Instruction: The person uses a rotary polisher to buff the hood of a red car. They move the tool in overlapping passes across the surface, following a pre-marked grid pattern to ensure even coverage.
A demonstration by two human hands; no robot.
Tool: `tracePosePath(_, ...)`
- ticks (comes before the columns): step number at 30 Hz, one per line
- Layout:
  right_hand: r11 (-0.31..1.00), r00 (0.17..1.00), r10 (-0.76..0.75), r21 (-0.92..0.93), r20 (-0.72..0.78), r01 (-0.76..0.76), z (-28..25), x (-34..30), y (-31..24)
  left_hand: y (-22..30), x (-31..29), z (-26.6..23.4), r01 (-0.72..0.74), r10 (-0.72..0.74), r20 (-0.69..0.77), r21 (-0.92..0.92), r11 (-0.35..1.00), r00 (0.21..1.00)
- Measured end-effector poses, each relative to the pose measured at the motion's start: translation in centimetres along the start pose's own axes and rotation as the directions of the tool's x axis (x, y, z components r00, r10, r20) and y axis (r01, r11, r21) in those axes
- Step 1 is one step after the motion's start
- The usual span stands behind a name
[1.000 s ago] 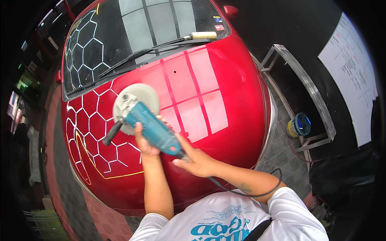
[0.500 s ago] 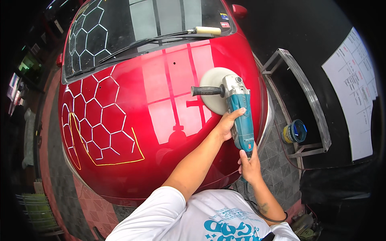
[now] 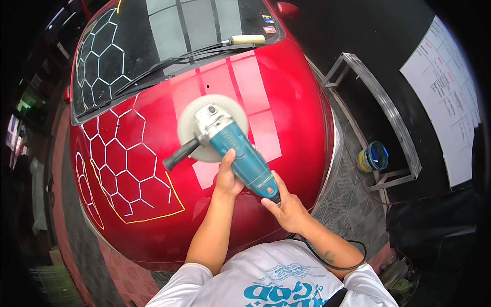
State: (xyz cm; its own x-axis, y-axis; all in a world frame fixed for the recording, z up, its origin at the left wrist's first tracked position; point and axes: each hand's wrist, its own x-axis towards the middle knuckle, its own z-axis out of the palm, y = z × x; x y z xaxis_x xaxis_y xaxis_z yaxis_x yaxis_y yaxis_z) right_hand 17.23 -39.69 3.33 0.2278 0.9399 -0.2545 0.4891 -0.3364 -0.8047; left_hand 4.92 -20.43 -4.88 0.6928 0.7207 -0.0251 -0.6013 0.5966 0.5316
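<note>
And here you are, mid-hood: your polisher [image 3: 244, 159] sits over the middle of the red hood [image 3: 304, 117], its pale pad [image 3: 189, 122] apparently flat to the paint. Your left hand [image 3: 228, 177] wraps the teal body, thumb on top; your right hand [image 3: 288, 205] curls its fingers round the rear end. The work looks in progress rather than finished. Paint gleams wherever it shows, so which patches are done and which are left, I can't tell. White hexagon lines [image 3: 116, 175] lie to your left, apart from the pad. Now the writing: blue lettering across your white shirt [image 3: 245, 261], two small stickers [image 3: 267, 19] on the windshield [image 3: 176, 41], red and black script on the wall sheet [image 3: 445, 87], mostly too small to read.
</note>
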Motion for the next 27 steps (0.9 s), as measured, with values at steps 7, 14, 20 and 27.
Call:
tracePosePath(7,0.994,0.983,-0.035,-0.1,0.181,0.054,0.8,0.2,-1.1,1.3,-4.7,-1.4,-0.169,0.167,-0.034,-0.073,0.983,0.985)
tracePosePath(14,0.998,0.998,0.05,0.032,-0.027,-0.049,-0.5,-2.7,2.9,-3.0,-1.8,1.5,0.05,-0.05,-0.031,-0.018,0.999,0.998)
tracePosePath(20,0.901,0.94,0.266,0.403,-0.215,-0.163,-3.5,-4.1,7.1,-9.6,6.0,6.6,0.315,-0.315,0.04,0.026,0.949,0.948)
tracePosePath(27,0.821,0.953,0.26,0.555,-0.154,-0.134,-3.3,-4.1,7.1,-9.3,6.5,8.1,0.36,-0.355,-0.064,0.138,0.923,0.933)
